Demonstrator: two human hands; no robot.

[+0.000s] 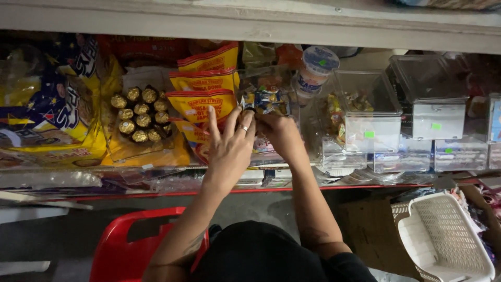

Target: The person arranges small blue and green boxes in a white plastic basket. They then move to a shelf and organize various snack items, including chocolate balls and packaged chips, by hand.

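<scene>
Both my hands reach to a shop shelf of sweets. My left hand [228, 143], a ring on one finger, has its fingers spread and its fingertips at a small wrapped packet [249, 112]. My right hand [282, 133] is curled on the same packet from the right. Just above them stands a clear bin of small blue and gold wrapped sweets [266, 98]. Left of my left hand are stacked yellow and red snack bags [204, 99]. Whether one hand alone carries the packet is unclear.
A clear box of gold-foil chocolate balls [140, 117] and large yellow and blue bags [49, 112] lie to the left. Clear plastic bins [368, 122] and a white tub [315, 70] stand right. A red basket [128, 245] and white basket [446, 237] sit below the shelf edge [156, 192].
</scene>
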